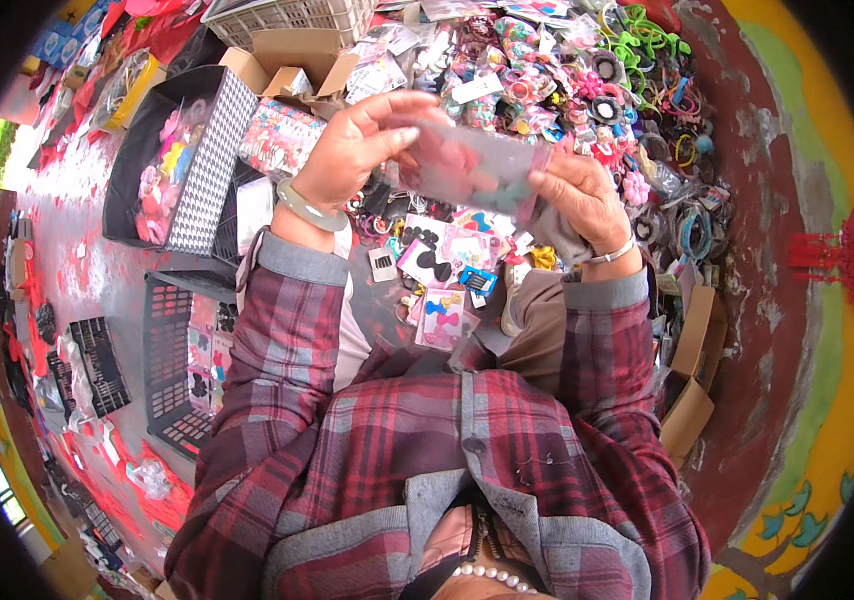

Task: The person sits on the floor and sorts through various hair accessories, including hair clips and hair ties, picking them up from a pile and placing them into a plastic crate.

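A clear plastic bag (472, 165) with pink, red and green pieces inside is held up between my hands, somewhat blurred. My left hand (362, 140) grips its left end, thumb on the front and fingers partly behind the bag. At the opposite end, my right hand (587, 200) pinches the edge between thumb and fingers. Below the bag lie carded hair accessories: a pink card with coloured bows (444, 318), a card with a black bow (430, 265) and a blue card (477, 282).
A large pile of bagged hair ties (527, 75) spreads ahead, with green ones (647, 40) at far right. Left are a houndstooth box (209, 165), a black crate (169, 350) and an open cardboard box (297, 60). Another cardboard box (697, 350) stands by my right arm.
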`<control>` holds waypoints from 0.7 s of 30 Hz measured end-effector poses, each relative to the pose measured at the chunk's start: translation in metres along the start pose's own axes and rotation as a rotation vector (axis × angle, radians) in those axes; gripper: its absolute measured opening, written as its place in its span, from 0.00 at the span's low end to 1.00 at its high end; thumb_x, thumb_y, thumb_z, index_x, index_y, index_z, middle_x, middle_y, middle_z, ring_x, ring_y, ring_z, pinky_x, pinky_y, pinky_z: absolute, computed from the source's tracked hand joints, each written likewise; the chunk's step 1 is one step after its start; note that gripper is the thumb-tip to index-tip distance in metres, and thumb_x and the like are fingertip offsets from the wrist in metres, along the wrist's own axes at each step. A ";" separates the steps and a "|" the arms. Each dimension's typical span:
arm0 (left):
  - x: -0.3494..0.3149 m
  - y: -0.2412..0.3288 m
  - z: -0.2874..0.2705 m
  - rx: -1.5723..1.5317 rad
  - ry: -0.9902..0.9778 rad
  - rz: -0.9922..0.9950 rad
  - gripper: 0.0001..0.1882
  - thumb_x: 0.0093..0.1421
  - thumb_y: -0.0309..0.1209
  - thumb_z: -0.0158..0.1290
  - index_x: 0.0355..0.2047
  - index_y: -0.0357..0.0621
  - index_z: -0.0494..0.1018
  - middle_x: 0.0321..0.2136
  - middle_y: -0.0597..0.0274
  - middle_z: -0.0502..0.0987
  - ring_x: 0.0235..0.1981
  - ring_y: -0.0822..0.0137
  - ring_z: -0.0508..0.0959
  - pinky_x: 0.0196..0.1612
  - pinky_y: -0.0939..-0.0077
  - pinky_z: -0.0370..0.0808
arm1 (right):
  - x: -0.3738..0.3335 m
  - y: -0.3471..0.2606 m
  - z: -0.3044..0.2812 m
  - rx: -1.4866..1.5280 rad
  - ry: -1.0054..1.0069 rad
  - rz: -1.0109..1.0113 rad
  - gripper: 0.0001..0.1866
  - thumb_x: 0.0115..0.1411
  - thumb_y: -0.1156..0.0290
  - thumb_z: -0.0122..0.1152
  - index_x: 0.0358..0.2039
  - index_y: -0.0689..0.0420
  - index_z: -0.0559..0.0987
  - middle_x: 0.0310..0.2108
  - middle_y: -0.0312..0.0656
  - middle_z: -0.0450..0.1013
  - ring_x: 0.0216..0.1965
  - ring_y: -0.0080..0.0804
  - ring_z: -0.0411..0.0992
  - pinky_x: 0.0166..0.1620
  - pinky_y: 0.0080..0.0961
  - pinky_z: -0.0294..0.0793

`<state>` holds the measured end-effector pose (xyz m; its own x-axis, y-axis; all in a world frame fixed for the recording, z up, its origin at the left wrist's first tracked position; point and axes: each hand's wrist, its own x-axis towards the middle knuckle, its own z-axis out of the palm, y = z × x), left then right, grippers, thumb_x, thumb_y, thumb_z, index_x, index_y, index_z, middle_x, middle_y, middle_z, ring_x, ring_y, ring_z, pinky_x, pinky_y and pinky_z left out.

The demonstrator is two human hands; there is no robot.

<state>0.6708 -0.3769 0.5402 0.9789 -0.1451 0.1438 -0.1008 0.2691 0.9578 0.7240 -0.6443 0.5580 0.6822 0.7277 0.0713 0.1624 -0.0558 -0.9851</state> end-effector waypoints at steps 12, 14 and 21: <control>0.008 -0.025 -0.013 0.028 0.485 -0.066 0.10 0.59 0.29 0.44 0.38 0.41 0.72 0.37 0.63 0.75 0.39 0.75 0.74 0.34 0.84 0.68 | 0.013 0.008 0.033 -1.021 0.611 -0.265 0.06 0.51 0.71 0.53 0.26 0.59 0.76 0.22 0.44 0.71 0.26 0.43 0.70 0.30 0.34 0.70; 0.009 -0.029 -0.013 0.056 0.449 -0.076 0.10 0.59 0.29 0.44 0.38 0.40 0.72 0.37 0.62 0.75 0.38 0.74 0.74 0.33 0.85 0.69 | 0.019 0.024 0.035 -1.086 0.555 -0.238 0.06 0.51 0.71 0.53 0.25 0.59 0.76 0.21 0.45 0.71 0.25 0.43 0.70 0.30 0.33 0.69; 0.006 -0.034 0.002 -0.126 0.328 -0.258 0.14 0.56 0.33 0.52 0.40 0.40 0.69 0.34 0.65 0.72 0.35 0.74 0.71 0.35 0.82 0.69 | 0.023 0.045 0.022 -0.627 0.698 -0.181 0.09 0.51 0.73 0.53 0.17 0.61 0.71 0.16 0.43 0.67 0.17 0.40 0.62 0.24 0.29 0.64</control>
<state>0.6798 -0.3891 0.5090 0.9758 0.0818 -0.2026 0.1573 0.3805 0.9113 0.7315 -0.6146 0.5114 0.8479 0.2003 0.4908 0.5210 -0.4863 -0.7015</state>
